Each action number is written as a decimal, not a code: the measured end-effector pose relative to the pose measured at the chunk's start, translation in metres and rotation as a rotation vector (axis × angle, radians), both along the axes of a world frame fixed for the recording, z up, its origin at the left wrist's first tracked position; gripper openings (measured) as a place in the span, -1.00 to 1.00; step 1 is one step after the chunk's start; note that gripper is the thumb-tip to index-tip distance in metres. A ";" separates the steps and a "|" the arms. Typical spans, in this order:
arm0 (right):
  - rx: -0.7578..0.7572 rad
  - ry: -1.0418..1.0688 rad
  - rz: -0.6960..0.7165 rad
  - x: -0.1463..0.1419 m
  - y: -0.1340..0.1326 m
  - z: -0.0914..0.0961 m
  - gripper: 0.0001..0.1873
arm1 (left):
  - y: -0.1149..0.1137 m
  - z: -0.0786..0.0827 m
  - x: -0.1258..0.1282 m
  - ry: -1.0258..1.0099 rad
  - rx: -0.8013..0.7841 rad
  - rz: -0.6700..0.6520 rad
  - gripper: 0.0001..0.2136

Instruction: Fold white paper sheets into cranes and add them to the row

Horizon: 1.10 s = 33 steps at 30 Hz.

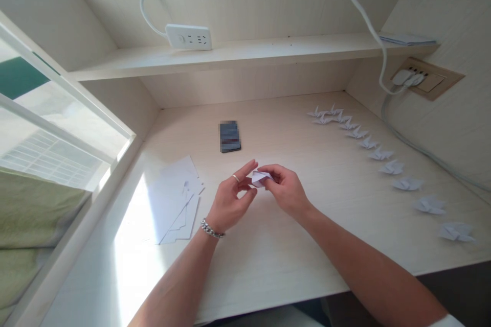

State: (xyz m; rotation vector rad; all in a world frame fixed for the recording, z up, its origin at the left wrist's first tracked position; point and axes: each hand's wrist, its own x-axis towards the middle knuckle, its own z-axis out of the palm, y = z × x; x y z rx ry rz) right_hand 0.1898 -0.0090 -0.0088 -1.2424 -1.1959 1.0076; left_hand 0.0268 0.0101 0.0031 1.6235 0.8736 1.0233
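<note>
Both hands meet over the middle of the pale wooden desk (291, 265). My right hand (286, 189) pinches a small folded white paper piece (261, 178) between thumb and fingers. My left hand (230, 199), with a ring and a chain bracelet, touches the same paper with its forefinger and thumb tips. To the left lies a loose stack of white paper sheets (174, 199). Several finished folded paper cranes (383, 153) lie in a curved row along the right side.
A dark phone (230, 136) lies face up behind the hands. A white power strip (189, 37) sits on the shelf above, its cable running to a wall socket (422, 79) at right. A window frame (69, 112) borders the desk's left edge.
</note>
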 end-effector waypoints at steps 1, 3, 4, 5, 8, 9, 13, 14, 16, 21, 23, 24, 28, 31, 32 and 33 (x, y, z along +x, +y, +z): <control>0.016 0.040 -0.002 0.001 0.001 -0.001 -0.79 | 0.001 0.000 0.000 -0.069 -0.056 0.018 -0.50; 0.044 0.091 0.008 0.002 0.001 -0.003 -0.78 | 0.005 0.000 -0.001 -0.166 -0.173 0.073 -0.61; 0.051 0.104 0.017 0.002 0.001 -0.004 -0.77 | 0.006 -0.001 -0.001 -0.195 -0.228 0.086 -0.65; 0.055 0.108 0.025 0.001 0.001 -0.004 -0.77 | 0.008 -0.002 -0.001 -0.218 -0.278 0.082 -0.67; 0.058 0.092 0.034 0.000 -0.002 -0.002 -0.79 | 0.010 -0.006 -0.001 -0.273 -0.380 0.012 -0.68; 0.059 0.082 0.031 0.000 -0.003 -0.001 -0.79 | 0.010 -0.008 0.000 -0.288 -0.393 -0.003 -0.68; 0.070 0.023 0.014 -0.001 -0.006 0.004 -0.81 | 0.010 -0.011 0.000 -0.323 -0.406 -0.014 -0.71; 0.074 0.009 0.008 -0.001 -0.007 0.004 -0.81 | 0.010 -0.012 0.000 -0.322 -0.403 -0.017 -0.73; 0.084 -0.006 -0.002 -0.001 -0.008 0.005 -0.80 | 0.010 -0.012 0.000 -0.320 -0.396 -0.029 -0.76; 0.098 -0.036 -0.025 -0.002 -0.010 0.005 -0.81 | 0.009 -0.010 0.000 -0.320 -0.397 -0.040 -0.77; 0.099 -0.045 -0.033 -0.003 -0.010 0.005 -0.83 | 0.009 -0.009 0.000 -0.305 -0.389 -0.031 -0.77; 0.100 -0.051 -0.038 -0.003 -0.011 0.006 -0.83 | 0.009 -0.009 0.000 -0.296 -0.381 -0.025 -0.77; 0.109 -0.109 -0.054 -0.003 -0.013 0.010 -0.89 | 0.009 -0.007 0.000 -0.255 -0.344 -0.004 -0.80; 0.111 -0.152 -0.046 -0.002 -0.014 0.012 -0.92 | 0.009 -0.006 0.000 -0.230 -0.337 -0.003 -0.82; 0.112 -0.161 -0.040 -0.001 -0.014 0.013 -0.92 | 0.009 -0.006 -0.001 -0.223 -0.338 -0.003 -0.82; 0.112 -0.168 -0.030 -0.001 -0.014 0.014 -0.93 | 0.009 -0.006 -0.001 -0.218 -0.341 -0.002 -0.82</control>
